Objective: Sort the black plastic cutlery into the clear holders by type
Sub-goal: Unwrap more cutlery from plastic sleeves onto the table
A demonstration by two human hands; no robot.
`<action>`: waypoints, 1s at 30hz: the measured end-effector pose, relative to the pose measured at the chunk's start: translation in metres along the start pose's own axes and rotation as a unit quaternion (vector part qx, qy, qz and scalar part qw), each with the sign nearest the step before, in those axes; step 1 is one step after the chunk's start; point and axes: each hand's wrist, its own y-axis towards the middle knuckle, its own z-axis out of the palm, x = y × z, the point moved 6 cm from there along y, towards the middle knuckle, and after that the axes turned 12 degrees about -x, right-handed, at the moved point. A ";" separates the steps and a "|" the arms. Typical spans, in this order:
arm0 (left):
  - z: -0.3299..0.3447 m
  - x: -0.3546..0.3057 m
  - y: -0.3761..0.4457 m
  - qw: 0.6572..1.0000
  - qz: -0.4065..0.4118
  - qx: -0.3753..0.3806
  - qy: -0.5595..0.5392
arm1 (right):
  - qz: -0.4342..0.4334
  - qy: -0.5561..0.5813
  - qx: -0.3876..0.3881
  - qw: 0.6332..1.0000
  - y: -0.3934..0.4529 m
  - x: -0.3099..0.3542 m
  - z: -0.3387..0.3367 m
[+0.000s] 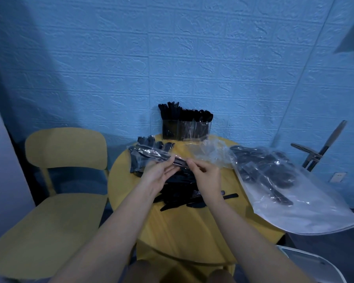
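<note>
Both hands hold a clear wrapped packet of black cutlery (155, 155) above the round yellow table (192, 231). My left hand (158, 173) grips the packet from below, and my right hand (205, 173) pinches its right end. Under the hands lies a heap of loose black cutlery (184, 193). More wrapped packets (147, 146) lie at the table's back left. The clear holders (185, 129) stand at the far edge against the wall, with black knives, forks and spoons upright in their compartments.
A large clear bag with black cutlery (274, 176) hangs over the table's right side. Crumpled empty wrap (211, 152) lies in front of the holders. A yellow chair (55, 190) stands at the left, a white seat (307, 262) at the lower right.
</note>
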 end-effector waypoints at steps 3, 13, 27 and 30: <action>-0.003 -0.004 0.003 1.000 0.009 -0.003 -0.004 | 0.074 0.039 -0.060 0.995 0.002 -0.012 -0.001; -0.014 -0.002 0.011 1.000 0.023 -0.009 0.012 | -0.040 0.014 -0.099 0.994 -0.001 0.005 -0.017; 0.003 0.004 0.002 0.995 0.026 0.090 0.029 | 0.116 0.079 0.120 0.983 0.001 -0.015 0.010; -0.009 -0.003 0.007 0.997 0.011 0.071 -0.015 | 0.169 0.119 0.088 0.974 0.005 -0.026 0.004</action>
